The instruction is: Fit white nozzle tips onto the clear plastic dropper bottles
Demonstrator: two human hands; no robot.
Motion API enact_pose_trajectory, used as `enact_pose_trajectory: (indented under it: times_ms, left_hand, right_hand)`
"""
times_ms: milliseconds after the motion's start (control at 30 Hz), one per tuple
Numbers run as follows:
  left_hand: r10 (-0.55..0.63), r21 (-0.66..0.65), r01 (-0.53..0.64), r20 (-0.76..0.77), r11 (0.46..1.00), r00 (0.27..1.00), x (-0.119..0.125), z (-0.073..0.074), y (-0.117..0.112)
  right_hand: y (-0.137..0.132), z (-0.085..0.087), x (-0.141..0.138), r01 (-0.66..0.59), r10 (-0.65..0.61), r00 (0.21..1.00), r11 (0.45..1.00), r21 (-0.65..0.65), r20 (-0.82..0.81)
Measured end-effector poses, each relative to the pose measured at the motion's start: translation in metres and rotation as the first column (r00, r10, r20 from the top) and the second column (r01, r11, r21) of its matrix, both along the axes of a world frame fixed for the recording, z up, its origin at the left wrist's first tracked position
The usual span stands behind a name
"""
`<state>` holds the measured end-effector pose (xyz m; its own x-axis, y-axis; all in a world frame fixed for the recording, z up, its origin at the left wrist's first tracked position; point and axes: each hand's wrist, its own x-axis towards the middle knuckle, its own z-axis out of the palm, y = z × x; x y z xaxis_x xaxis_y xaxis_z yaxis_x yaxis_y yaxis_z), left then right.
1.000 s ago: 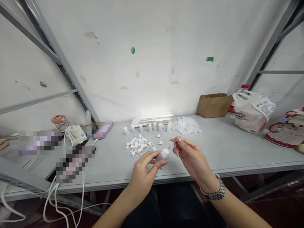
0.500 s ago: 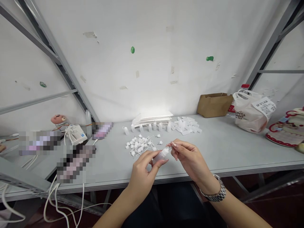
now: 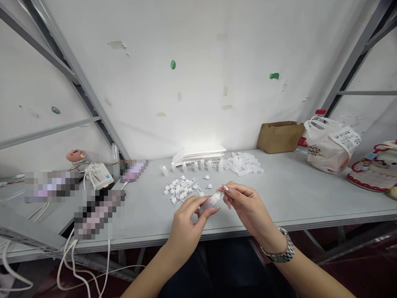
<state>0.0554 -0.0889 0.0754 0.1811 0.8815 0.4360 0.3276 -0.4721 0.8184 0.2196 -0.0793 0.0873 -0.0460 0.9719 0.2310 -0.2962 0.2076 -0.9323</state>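
Observation:
My left hand [image 3: 189, 217] is closed around a small translucent squeeze bottle [image 3: 210, 203], tilted with its white top up and to the right. Against that top, my right hand [image 3: 245, 203] is pinched shut. A thin dark bit shows at its fingertips, too small to name. Beyond the left hand lies a loose pile of white bottle caps [image 3: 181, 188] with thin straps. Two single caps [image 3: 210, 186] lie to the right of the pile. Behind them stands a row of small capped bottles [image 3: 195, 167]. A heap of translucent bottles without caps [image 3: 245, 164] lies at the row's right end.
White sheets or flat boxes [image 3: 200, 155] lie against the wall. At the back right are a brown cardboard box [image 3: 279, 138], a plastic bag [image 3: 328, 151] and a decorated pouch [image 3: 375, 167]. Blurred phones [image 3: 99, 215], cables and a white power strip [image 3: 99, 176] lie left.
Both hands hold nearly the same pose at the bottle's top. The right fingertips have shifted very slightly; nothing has been let go.

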Motion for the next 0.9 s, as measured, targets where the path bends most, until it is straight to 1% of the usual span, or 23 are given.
enact_pose_trajectory:
  times_ms: [200, 400, 467, 600, 667, 800, 900]
  left_hand:
    - [0.000, -0.002, -0.001, -0.033, 1.000, 0.999, -0.001, 0.000, 0.001]
    - [0.004, 0.039, -0.001, -0.077, 0.999, 0.997, -0.003, 0.000, 0.001]
    - [0.002, 0.040, 0.002, -0.088, 0.999, 0.996, -0.003, 0.000, 0.001]
    - [-0.008, 0.041, 0.012, -0.099, 0.999, 0.995, -0.003, 0.001, 0.001]
    - [-0.018, 0.035, 0.022, -0.112, 0.999, 0.994, -0.004, 0.001, 0.001]
    - [-0.040, 0.043, 0.045, -0.110, 0.998, 0.993, -0.003, -0.001, 0.002]
    - [-0.044, 0.042, 0.048, -0.105, 0.998, 0.993, -0.003, -0.002, 0.003]
  right_hand:
    - [0.002, -0.004, 0.000, 0.046, -0.049, 0.998, 0.997, 0.067, 0.045]
    - [0.003, -0.007, 0.005, 0.107, -0.137, 0.976, 0.978, 0.179, 0.171]
    - [0.003, -0.005, 0.007, 0.096, -0.138, 0.966, 0.976, 0.194, 0.216]
    - [0.003, 0.000, 0.012, 0.042, -0.095, 0.954, 0.982, 0.187, 0.285]
    - [0.003, 0.002, 0.015, 0.024, -0.090, 0.943, 0.979, 0.204, 0.319]
    - [0.003, 0.001, 0.019, -0.004, -0.097, 0.914, 0.969, 0.247, 0.394]
    - [0.005, -0.001, 0.020, -0.019, -0.088, 0.912, 0.966, 0.256, 0.400]
